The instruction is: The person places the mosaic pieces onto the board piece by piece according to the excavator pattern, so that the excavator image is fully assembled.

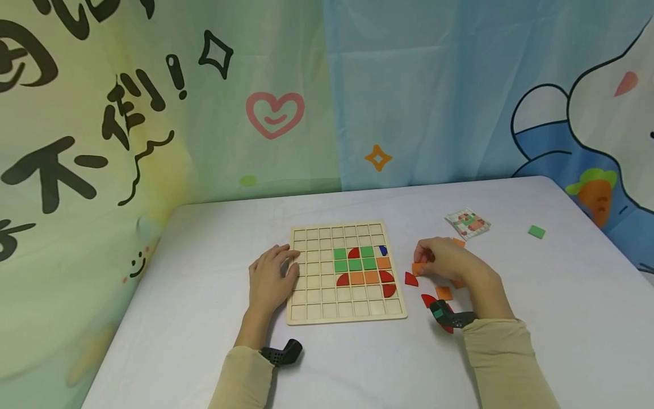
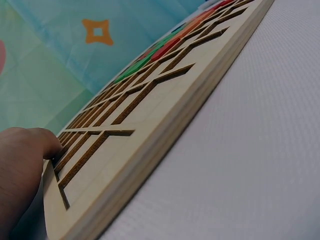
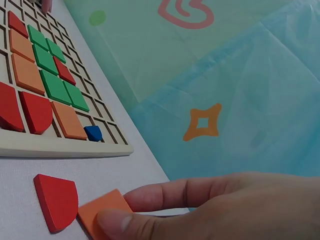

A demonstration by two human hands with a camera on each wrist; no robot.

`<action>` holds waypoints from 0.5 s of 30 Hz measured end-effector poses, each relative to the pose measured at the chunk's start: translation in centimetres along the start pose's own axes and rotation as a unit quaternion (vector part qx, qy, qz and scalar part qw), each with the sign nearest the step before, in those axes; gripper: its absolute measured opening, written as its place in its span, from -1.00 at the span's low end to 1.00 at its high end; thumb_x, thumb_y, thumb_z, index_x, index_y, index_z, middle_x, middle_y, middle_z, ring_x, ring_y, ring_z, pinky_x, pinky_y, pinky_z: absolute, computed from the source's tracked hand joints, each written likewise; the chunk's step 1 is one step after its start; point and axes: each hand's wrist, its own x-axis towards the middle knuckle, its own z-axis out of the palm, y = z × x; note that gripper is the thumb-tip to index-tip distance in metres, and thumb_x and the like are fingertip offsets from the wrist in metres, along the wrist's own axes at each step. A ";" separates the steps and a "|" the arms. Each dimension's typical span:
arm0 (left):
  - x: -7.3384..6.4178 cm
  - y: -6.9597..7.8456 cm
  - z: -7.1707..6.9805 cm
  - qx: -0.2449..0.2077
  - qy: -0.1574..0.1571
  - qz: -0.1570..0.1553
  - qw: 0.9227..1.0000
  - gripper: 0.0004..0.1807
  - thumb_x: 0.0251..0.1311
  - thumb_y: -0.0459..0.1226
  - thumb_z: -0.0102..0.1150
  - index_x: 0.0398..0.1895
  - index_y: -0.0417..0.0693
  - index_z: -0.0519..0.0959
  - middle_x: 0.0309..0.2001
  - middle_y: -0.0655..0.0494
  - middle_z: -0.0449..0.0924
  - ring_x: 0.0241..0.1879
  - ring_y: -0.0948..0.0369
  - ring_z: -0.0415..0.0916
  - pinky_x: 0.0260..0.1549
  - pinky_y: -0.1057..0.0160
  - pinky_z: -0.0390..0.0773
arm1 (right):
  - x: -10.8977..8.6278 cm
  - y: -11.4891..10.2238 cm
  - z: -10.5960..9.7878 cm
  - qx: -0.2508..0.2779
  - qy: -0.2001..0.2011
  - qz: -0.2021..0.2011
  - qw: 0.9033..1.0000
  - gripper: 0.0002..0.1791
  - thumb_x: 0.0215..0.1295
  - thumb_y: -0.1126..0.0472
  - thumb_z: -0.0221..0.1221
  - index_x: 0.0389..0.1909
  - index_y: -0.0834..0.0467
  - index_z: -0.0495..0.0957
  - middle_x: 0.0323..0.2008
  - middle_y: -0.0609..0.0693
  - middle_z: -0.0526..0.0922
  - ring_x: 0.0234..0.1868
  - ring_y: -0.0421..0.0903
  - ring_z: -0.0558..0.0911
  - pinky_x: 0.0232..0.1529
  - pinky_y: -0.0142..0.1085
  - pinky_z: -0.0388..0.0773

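A wooden grid board (image 1: 317, 295) lies on the table, with green squares, orange squares, red quarter-rounds and one blue piece in its cells. My left hand (image 1: 271, 279) rests at the board's left edge, its thumb and a fingertip touching the rim; in the left wrist view the thumb (image 2: 42, 142) lies on the frame. To the right of the board, my right hand (image 1: 449, 264) pinches an orange square tile (image 3: 105, 212) between thumb and index finger. Beside that tile lies a red quarter-round tile (image 3: 57, 202) on the cloth.
Loose orange (image 1: 444, 293) and red tiles (image 1: 428, 300) lie around and under the right wrist. Behind the right hand sits a pattern card (image 1: 467, 223), and a lone green tile (image 1: 536, 232) lies farther right. A printed curtain (image 1: 419, 102) hangs behind the table.
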 end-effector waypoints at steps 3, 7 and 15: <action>0.0 0.0 0.0 0.000 0.004 0.002 1.000 -0.69 0.22 -0.15 0.06 0.01 0.17 0.61 0.22 0.13 0.48 0.34 0.09 0.26 0.26 -0.13 0.12 | 0.1 0.0 -0.1 0.011 0.015 -0.011 1.000 -0.85 0.12 0.24 0.31 -0.33 0.10 0.53 -0.39 -0.01 0.53 -0.28 -0.07 0.46 -0.25 -0.30 0.39; -0.1 0.1 0.1 0.002 0.011 0.006 1.000 -0.70 0.21 -0.15 0.06 0.00 0.15 0.61 0.22 0.12 0.49 0.33 0.07 0.28 0.25 -0.14 0.13 | 0.0 -0.8 -0.3 0.016 0.034 -0.034 0.999 -0.89 0.15 0.24 0.29 -0.32 0.07 0.56 -0.36 -0.03 0.56 -0.26 -0.08 0.49 -0.20 -0.29 0.43; -0.1 0.3 0.0 0.004 0.007 -0.002 1.000 -0.69 0.23 -0.13 0.05 0.02 0.15 0.60 0.23 0.11 0.48 0.35 0.08 0.26 0.27 -0.11 0.11 | 0.2 -3.6 0.7 0.015 0.017 -0.101 0.995 -0.92 0.16 0.24 0.28 -0.34 0.07 0.58 -0.38 -0.10 0.62 -0.38 -0.17 0.49 -0.31 -0.34 0.46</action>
